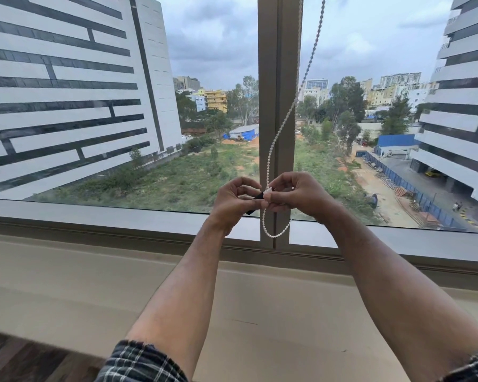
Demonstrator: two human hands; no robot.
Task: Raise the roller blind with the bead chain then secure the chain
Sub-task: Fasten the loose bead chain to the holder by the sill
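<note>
A white bead chain point(283, 125) hangs down in front of the beige window mullion point(278, 78) and ends in a loop point(273, 235) just below my hands. My left hand point(233, 201) pinches a small black clip point(257, 198) right beside the chain. My right hand point(294, 195) pinches the chain together with a small pale piece at the clip's tip. Both hands meet in front of the mullion, just above the lower window frame. The roller blind itself is out of view; the whole pane is uncovered.
The beige window sill point(94, 285) runs across below the lower frame point(122, 230). Large glass panes on both sides look onto buildings and a green lot. A strip of dark wood floor point(25, 359) shows at bottom left.
</note>
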